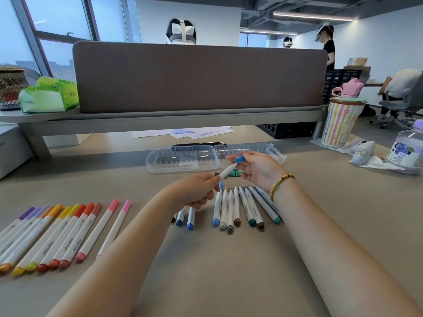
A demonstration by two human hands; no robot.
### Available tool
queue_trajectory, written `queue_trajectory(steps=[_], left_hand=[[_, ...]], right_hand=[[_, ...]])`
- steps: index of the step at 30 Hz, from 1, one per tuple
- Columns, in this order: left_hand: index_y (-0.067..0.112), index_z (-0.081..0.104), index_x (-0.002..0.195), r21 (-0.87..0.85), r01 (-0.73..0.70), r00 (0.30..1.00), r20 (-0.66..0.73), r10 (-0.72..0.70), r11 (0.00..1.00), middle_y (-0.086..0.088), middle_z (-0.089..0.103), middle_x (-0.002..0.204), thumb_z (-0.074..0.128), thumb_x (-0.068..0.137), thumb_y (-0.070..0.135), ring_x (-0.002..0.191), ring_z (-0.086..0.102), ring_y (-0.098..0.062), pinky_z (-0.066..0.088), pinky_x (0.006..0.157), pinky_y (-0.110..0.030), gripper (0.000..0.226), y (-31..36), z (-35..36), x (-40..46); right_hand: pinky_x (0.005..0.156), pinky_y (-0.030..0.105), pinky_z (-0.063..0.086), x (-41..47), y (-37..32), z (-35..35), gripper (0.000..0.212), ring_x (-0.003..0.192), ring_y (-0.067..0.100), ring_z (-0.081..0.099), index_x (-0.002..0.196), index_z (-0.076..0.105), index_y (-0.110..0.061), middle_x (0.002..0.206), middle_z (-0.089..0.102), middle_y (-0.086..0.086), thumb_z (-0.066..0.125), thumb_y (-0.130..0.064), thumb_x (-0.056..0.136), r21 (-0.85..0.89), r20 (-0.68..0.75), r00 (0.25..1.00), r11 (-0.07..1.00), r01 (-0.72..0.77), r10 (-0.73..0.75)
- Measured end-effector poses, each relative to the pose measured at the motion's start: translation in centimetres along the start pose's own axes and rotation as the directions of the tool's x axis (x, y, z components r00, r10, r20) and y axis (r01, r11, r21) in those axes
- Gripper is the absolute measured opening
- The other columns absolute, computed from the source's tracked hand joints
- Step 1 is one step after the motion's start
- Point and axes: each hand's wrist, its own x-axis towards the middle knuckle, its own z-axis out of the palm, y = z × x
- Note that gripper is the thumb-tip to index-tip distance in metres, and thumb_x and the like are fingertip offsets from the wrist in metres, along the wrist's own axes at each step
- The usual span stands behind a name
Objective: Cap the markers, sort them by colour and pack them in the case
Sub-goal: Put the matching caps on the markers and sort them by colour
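My left hand [194, 191] grips a white uncapped marker [226, 172] by its lower end, tip pointing up and right. My right hand [256, 168] pinches a blue cap [240, 159] just above that tip, a small gap between them. A green cap [235, 173] lies on the table under my right hand. Several uncapped markers [242, 207] lie in a fan below my hands. Two blue markers [186, 217] lie beside them. A row of capped purple, yellow, orange, red and pink markers [61, 232] lies at the left. The clear case [183, 160] lies open behind.
A grey desk divider [199, 76] on a shelf stands behind the case. Papers [183, 132] lie beneath the shelf. A striped cup [341, 122], a plastic bottle [407, 152] and crumpled tissue [375, 164] stand at the right. A green tissue pack [48, 94] sits left on the shelf.
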Motion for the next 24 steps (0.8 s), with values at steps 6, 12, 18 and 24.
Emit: queue_trajectory(steps=[6,12,18,24], left_hand=[[0.015,0.048,0.086,-0.051,0.002,0.999,-0.041,-0.004,0.999,0.001,0.037,0.062,0.031,0.102,0.032,0.049,0.028,-0.008,0.028,0.043,-0.017,0.029,-0.1,0.1,0.1],[0.012,0.05,0.075,-0.122,-0.03,0.971,-0.239,0.0,0.992,0.001,0.039,0.058,0.035,0.1,0.038,0.046,0.029,-0.01,0.026,0.044,-0.02,0.039,0.0,0.5,0.7],[0.013,0.051,0.077,-0.074,-0.046,0.984,-0.176,0.032,0.996,0.001,0.045,0.058,0.035,0.1,0.038,0.048,0.038,-0.011,0.033,0.047,-0.02,0.038,1.0,0.9,0.4],[0.012,0.054,0.072,0.339,0.029,0.978,-0.204,0.044,0.941,0.001,0.043,0.062,0.043,0.095,0.044,0.055,0.037,-0.011,0.034,0.054,-0.021,0.041,0.8,-0.9,-0.3]], right_hand=[[0.08,0.032,0.041,-0.3,0.1,1.0,0.019,0.093,0.014,0.065,0.092,0.056,-0.016,0.101,0.072,0.003,0.038,-0.016,0.1,-0.187,0.058,0.998,0.981,0.045,-0.035],[0.059,0.007,0.046,-0.6,0.2,2.9,0.026,0.09,0.012,0.061,0.107,0.062,-0.004,0.116,0.063,0.014,0.039,-0.012,0.1,-0.47,-0.045,0.978,0.868,0.16,-0.205],[0.066,0.014,0.046,-1.4,-0.5,3.0,0.028,0.079,0.004,0.061,0.107,0.062,-0.007,0.105,0.068,0.007,0.036,-0.016,0.101,-0.384,0.002,0.986,0.91,0.157,-0.169],[0.067,0.014,0.044,-1.9,-1.5,3.9,0.026,0.086,0.008,0.06,0.11,0.06,-0.011,0.104,0.067,0.004,0.037,-0.02,0.101,-0.413,0.043,0.989,0.899,0.146,-0.141]])
